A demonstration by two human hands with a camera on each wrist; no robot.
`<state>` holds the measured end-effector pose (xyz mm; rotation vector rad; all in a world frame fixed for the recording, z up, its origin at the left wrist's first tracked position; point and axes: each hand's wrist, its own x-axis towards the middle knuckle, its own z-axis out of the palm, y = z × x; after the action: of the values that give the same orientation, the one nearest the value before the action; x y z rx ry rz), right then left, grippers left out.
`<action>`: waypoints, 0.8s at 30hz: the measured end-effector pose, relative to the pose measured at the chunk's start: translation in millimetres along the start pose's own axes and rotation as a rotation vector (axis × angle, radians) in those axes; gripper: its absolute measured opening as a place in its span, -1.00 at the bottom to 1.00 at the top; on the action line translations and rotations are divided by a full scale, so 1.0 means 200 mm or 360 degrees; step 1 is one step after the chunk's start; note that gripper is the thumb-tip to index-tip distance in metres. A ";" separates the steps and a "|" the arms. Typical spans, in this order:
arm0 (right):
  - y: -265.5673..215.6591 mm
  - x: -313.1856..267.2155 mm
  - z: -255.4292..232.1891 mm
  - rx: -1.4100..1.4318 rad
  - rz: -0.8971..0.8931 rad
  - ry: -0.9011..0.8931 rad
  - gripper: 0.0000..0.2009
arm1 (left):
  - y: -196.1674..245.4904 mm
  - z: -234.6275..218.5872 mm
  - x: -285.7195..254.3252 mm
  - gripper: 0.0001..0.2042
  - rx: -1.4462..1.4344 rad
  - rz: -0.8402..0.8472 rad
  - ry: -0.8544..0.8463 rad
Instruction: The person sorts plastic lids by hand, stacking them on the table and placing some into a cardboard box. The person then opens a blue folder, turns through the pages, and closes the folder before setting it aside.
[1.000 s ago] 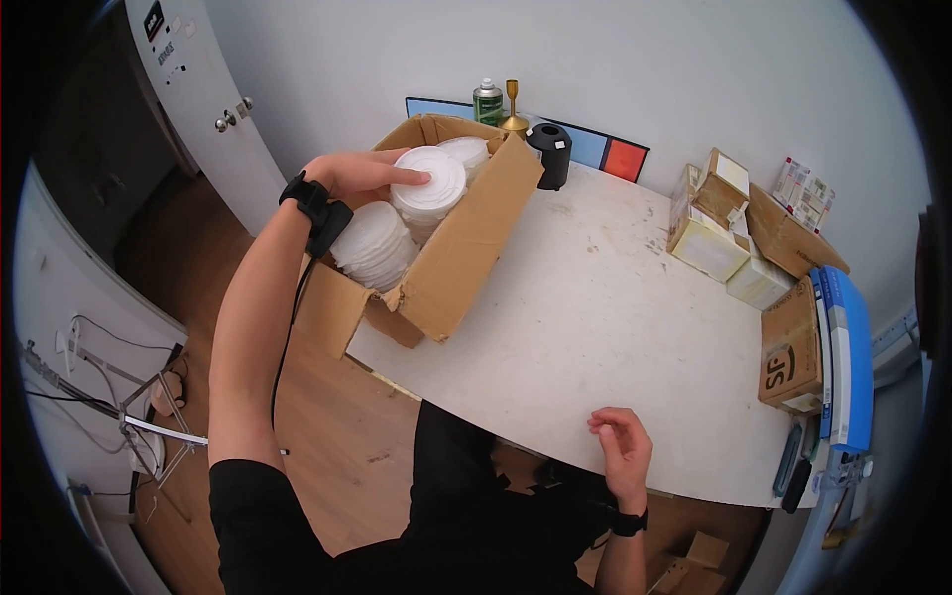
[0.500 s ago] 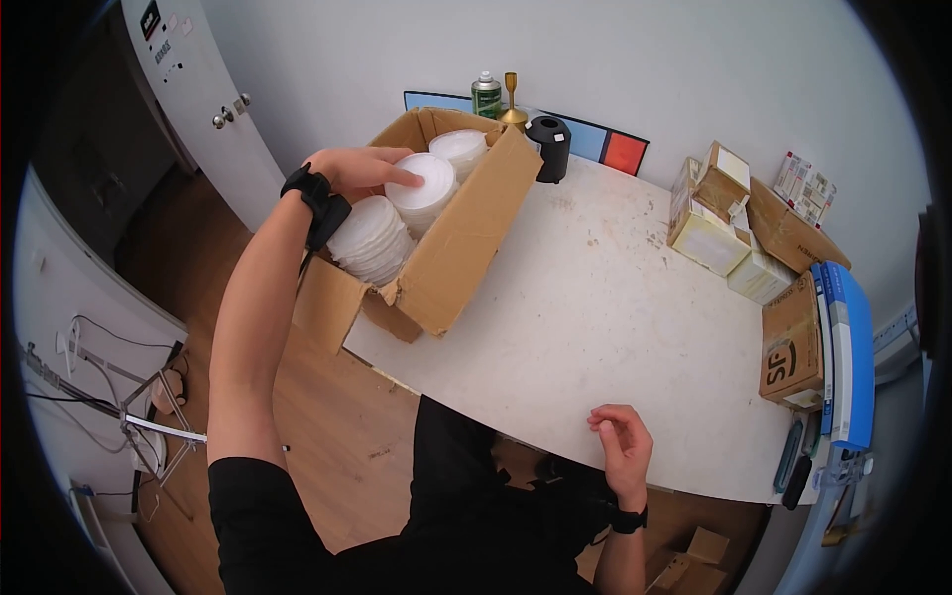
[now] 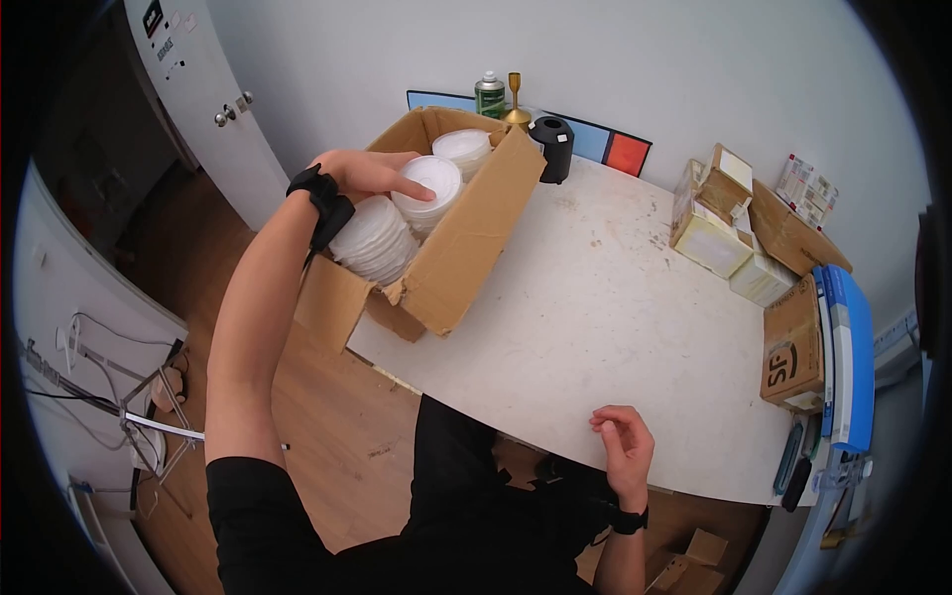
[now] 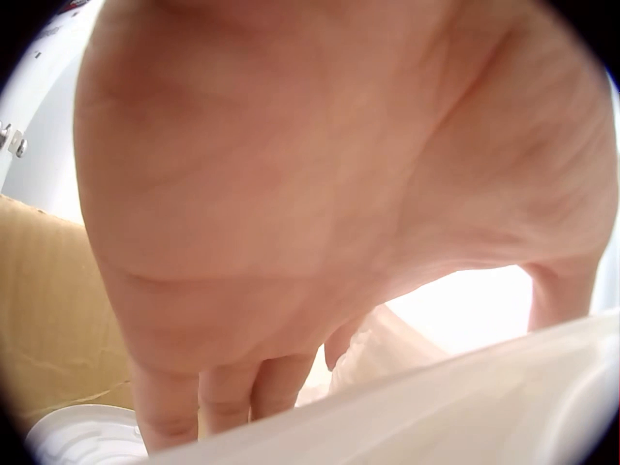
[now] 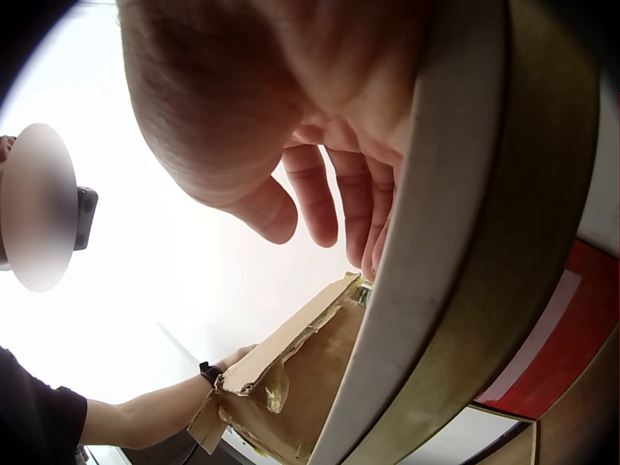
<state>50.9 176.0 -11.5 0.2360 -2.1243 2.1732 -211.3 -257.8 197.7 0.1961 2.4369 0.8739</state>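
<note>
A cardboard box [image 3: 474, 243] stands open at the table's left side, holding stacks of white round plastic lids. My left hand [image 3: 369, 175] reaches in over its left wall and grips the middle stack of lids [image 3: 428, 178], the thumb across the top rim and the fingers down the far side. In the left wrist view the palm [image 4: 320, 174] covers most of the picture. A nearer stack [image 3: 375, 243] leans beside the wrist, and a farther stack [image 3: 462, 146] sits behind. My right hand [image 3: 625, 448] holds nothing, its fingers loosely curled at the table's front edge.
Behind the box stand a green spray can [image 3: 490, 96], a gold candlestick [image 3: 515, 103] and a black cylinder [image 3: 552, 151]. Small boxes [image 3: 716, 213], a brown carton [image 3: 793, 347] and blue folders [image 3: 846, 357] line the right side of the white table [image 3: 585, 317].
The middle stack of lids, earlier raised and overlapping the farther stack, has come down into the box with my left hand. My right hand has stayed in place.
</note>
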 end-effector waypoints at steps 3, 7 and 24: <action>0.00 -0.01 0.00 -0.0022 -0.0008 0.0003 -0.88 | -0.04 -0.01 0.01 -0.14 -0.0086 0.0037 -0.0034; 0.01 0.00 0.00 -0.0008 -0.0010 -0.0004 -0.88 | -0.03 -0.02 -0.01 -0.09 -0.0104 0.0088 -0.0063; 0.00 0.00 0.00 0.0034 0.0017 0.0034 -0.88 | 0.01 -0.08 -0.20 -0.17 0.0227 -0.0062 0.0426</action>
<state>51.0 176.6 -11.0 0.2026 -2.0971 2.1950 -185.6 -276.4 227.3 0.0874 2.7451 0.7501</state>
